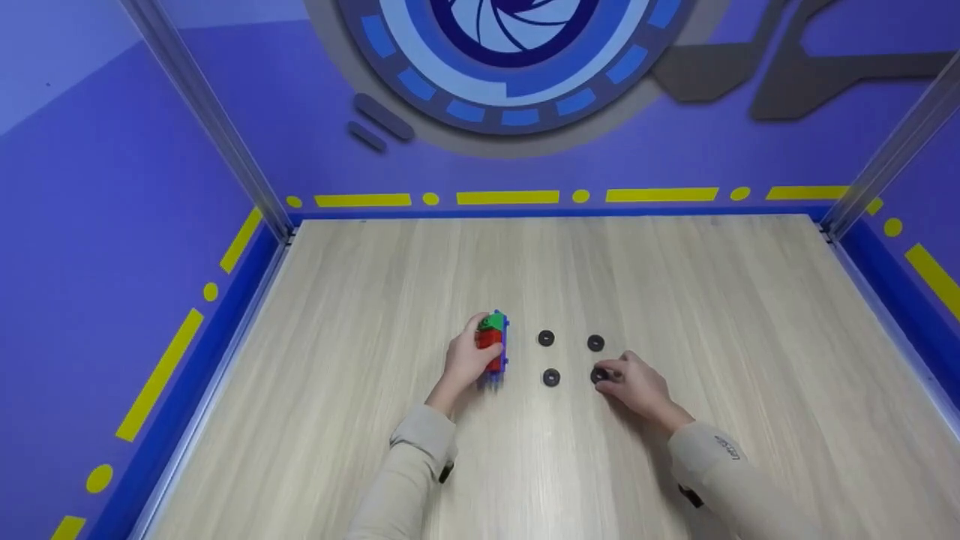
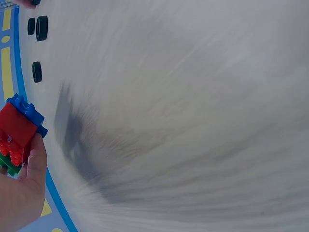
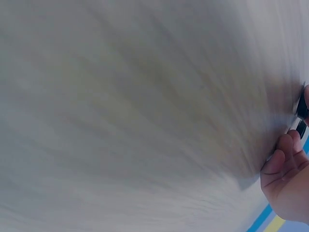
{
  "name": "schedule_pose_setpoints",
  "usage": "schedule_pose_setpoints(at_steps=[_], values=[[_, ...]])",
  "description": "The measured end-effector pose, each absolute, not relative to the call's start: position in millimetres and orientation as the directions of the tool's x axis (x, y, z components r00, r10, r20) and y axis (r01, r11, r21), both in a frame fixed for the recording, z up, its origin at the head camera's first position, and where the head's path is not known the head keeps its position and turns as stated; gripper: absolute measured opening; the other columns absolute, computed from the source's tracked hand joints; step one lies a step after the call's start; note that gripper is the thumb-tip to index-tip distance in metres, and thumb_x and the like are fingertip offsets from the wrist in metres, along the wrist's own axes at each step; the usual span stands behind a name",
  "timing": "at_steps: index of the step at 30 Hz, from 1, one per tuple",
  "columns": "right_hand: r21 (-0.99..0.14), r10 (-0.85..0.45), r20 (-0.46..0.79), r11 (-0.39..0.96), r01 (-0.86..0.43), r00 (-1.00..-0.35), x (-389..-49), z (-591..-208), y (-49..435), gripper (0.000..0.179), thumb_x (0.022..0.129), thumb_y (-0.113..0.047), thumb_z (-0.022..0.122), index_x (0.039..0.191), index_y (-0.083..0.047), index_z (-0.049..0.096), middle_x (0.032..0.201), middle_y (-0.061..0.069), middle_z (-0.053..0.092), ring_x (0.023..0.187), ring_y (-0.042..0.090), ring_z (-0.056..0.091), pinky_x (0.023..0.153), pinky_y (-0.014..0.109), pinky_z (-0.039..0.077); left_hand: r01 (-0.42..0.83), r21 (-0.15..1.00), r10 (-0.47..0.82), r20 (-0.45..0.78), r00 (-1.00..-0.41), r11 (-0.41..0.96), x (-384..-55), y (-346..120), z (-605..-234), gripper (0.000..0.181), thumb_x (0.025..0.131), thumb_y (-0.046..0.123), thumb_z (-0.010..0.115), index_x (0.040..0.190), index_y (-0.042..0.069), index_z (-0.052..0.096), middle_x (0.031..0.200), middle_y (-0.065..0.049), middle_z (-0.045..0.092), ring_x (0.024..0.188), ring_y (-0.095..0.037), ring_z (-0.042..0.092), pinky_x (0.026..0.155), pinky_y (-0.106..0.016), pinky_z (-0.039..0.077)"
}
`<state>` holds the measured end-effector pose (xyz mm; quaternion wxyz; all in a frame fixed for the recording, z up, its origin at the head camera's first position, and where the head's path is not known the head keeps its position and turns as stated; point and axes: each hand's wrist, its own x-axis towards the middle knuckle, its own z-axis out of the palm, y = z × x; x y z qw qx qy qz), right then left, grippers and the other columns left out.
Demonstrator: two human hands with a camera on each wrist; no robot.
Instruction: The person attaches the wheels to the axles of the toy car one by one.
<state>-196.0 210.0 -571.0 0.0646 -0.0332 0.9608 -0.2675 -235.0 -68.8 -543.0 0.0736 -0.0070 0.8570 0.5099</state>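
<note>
My left hand (image 1: 466, 354) grips a toy vehicle body built of bricks (image 1: 490, 339), with a blue base, red middle and green top part. In the left wrist view, short stubs stick out of its blue base (image 2: 30, 112). On the wooden table my right hand (image 1: 637, 385) pinches a black toy wheel (image 1: 598, 375) between thumb and fingers; part of it is hidden by them. Near that hand lies another black wheel (image 1: 595, 343). Between the hands two more wheels lie flat, the far one (image 1: 546, 338) and the near one (image 1: 551, 377).
The pale wooden tabletop (image 1: 375, 300) is enclosed by blue-purple panels at the back (image 1: 285, 97), left and right. Metal posts (image 1: 217, 112) stand at the back corners. Yellow dashes and dots run along the panels' lower edges.
</note>
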Motion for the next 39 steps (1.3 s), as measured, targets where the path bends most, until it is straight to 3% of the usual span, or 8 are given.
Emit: schedule_pose_setpoints(at_steps=[16, 28, 39], values=[[-0.534, -0.107, -0.083, 0.844, -0.047, -0.991, -194.5, -570.5, 211.2, 0.035, 0.076, -0.026, 0.067, 0.109, -0.017, 0.063, 0.084, 0.002, 0.049, 0.074, 0.015, 0.048, 0.058, 0.026, 0.035, -0.182, 0.951, 0.092, -0.211, -0.973, 0.251, -212.8, -69.3, -533.2, 0.057, 0.083, 0.017, 0.051, 0.134, 0.023, 0.028, 0.113, -0.014, 0.047, 0.092, -0.021, 0.056, 0.069, -0.032, 0.051], [-0.541, -0.108, -0.075, 0.839, -0.051, -0.991, -194.6, -571.0, 211.3, 0.035, 0.076, -0.024, 0.067, 0.109, -0.016, 0.063, 0.085, 0.003, 0.049, 0.073, 0.015, 0.047, 0.058, 0.026, 0.034, -0.219, 0.965, 0.132, -0.238, -0.962, 0.143, -205.0, -68.0, -522.4, 0.057, 0.082, 0.015, 0.052, 0.133, 0.022, 0.029, 0.109, -0.011, 0.05, 0.091, -0.019, 0.053, 0.074, -0.03, 0.047], [-0.663, -0.118, -0.049, 0.746, -0.056, -0.992, -193.6, -561.3, 215.1, 0.035, 0.078, -0.013, 0.065, 0.111, -0.004, 0.059, 0.091, 0.006, 0.054, 0.076, 0.015, 0.048, 0.061, 0.023, 0.039, -0.235, 0.963, 0.14, -0.253, -0.957, 0.135, -200.4, -65.1, -523.6, 0.056, 0.082, 0.019, 0.053, 0.131, 0.026, 0.028, 0.108, -0.01, 0.05, 0.091, -0.02, 0.053, 0.073, -0.029, 0.047]])
